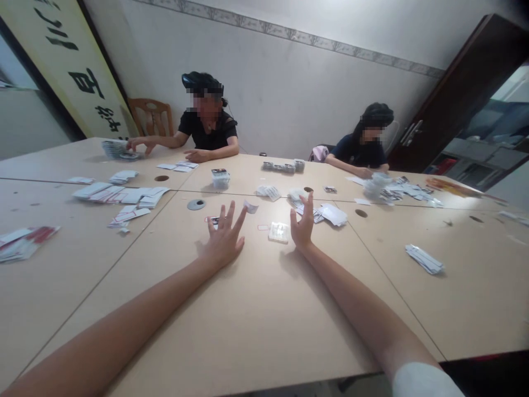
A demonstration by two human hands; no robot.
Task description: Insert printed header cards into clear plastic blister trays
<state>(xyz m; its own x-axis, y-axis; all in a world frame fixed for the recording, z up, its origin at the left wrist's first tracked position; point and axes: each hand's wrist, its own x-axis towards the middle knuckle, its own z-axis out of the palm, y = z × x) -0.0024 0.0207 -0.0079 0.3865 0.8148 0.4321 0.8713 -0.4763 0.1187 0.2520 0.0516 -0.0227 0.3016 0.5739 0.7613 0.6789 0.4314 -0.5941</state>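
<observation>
Busy pale table (pixel 256 325)

A shiny, flat packet (pixel 279 232) lies just beside the right hand (pixel 302 229), whose fingers are apart. The left hand (pixel 223 240) spreads wide, with a small white slip (pixel 251 207) at one fingertip. White papers (pixel 99 193) lie farther left.

Pale table (pixel 256 331) — white papers (pixel 99 193), shiny packet (pixel 278 232), small stack (pixel 220 178) on top.

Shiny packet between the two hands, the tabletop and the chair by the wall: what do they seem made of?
Packet: probably clear plastic, glossy, judging by its bright glints. Tabletop: likely laminate-faced board, smooth and satiny, given its even pale surface and straight seams. Chair: seemingly varnished wood, from its orange-brown colour and shaped back.
</observation>
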